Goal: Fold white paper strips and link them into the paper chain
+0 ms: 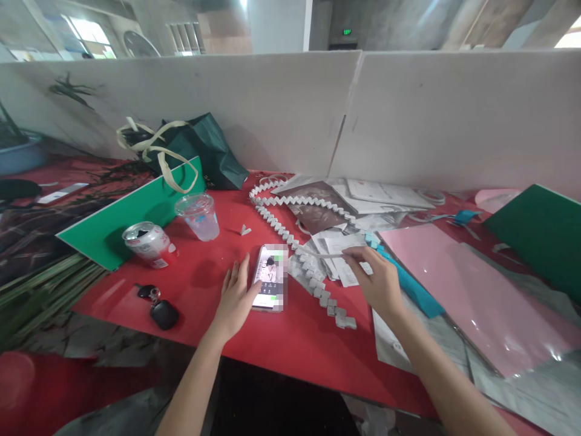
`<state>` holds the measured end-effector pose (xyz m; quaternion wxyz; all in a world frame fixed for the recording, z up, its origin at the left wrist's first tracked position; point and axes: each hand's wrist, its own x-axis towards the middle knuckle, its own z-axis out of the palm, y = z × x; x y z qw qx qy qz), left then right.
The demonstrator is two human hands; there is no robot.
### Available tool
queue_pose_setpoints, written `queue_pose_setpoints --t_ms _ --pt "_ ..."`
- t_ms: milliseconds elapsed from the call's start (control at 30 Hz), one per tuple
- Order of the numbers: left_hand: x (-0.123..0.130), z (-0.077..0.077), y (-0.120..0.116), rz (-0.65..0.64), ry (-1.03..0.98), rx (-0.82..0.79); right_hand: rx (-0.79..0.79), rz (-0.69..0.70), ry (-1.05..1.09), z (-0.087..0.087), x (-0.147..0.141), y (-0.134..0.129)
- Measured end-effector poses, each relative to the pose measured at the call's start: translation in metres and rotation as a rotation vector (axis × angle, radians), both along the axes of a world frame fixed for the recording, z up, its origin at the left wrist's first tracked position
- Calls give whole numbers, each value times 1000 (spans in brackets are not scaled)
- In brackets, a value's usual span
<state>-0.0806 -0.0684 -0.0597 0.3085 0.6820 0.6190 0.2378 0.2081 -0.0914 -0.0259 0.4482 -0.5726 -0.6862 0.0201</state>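
My left hand [233, 300] rests on the red tabletop with its fingers spread. Its thumb touches the left side of a phone [269, 275] whose screen is lit; part of the screen is pixelated. Between the thumb and fingers of my right hand [374, 278] is a thin pale strip [324, 253] that reaches left toward the phone. Under the strip runs a long zigzag chain [276, 227] of small folded pale squares, which loops back toward the rear of the table. A small folded pale piece [245, 230] lies behind the phone.
Left of the phone are a clear plastic cup [204, 218], a drink can [147, 245] and keys with a black fob [163, 312]. Behind stands a dark green bag [213, 148]. Papers and a pink plastic-covered folder [481, 290] cover the right side. A pale partition [281, 109] closes the back.
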Motion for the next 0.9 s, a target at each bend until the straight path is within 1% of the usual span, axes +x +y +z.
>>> queue_pose_setpoints --t_ms 67,100,133,167,200,233,267,300,333,367,433,533,600,700,800,900 --pt "7 14 3 -5 -12 -32 -3 23 3 1 -1 -1" --pt "15 24 5 -15 4 -18 -5 46 3 1 -2 -1" --pt "25 34 7 -50 34 37 -5 74 2 2 -3 -2" --pt "38 45 10 -119 67 156 0 103 5 3 -3 -2" --pt "52 55 14 -227 74 268 9 126 12 3 -3 -2" --pt "67 64 19 -380 52 340 22 135 28 3 -3 -3" --pt "81 72 26 -553 13 342 37 125 54 4 -2 -3" --pt "94 76 33 -696 -34 280 51 101 90 4 -1 -2" --pt "104 79 41 -784 -75 160 60 68 135 4 0 -2" --pt "111 79 48 -844 -126 35 62 33 181 4 2 -2" --pt "117 75 63 -932 -278 -154 43 -4 261 4 2 -1" --pt "109 66 77 -1007 -455 -316 -3 12 339 4 0 0" --pt "100 63 83 -1028 -501 -367 -11 20 362 4 -3 0" --pt "91 64 87 -1034 -516 -361 -19 18 376 5 -2 1" --pt "88 64 88 -1027 -508 -363 -29 -3 383 4 2 3" --pt "91 61 87 -1038 -516 -422 -26 -34 324 1 6 5"
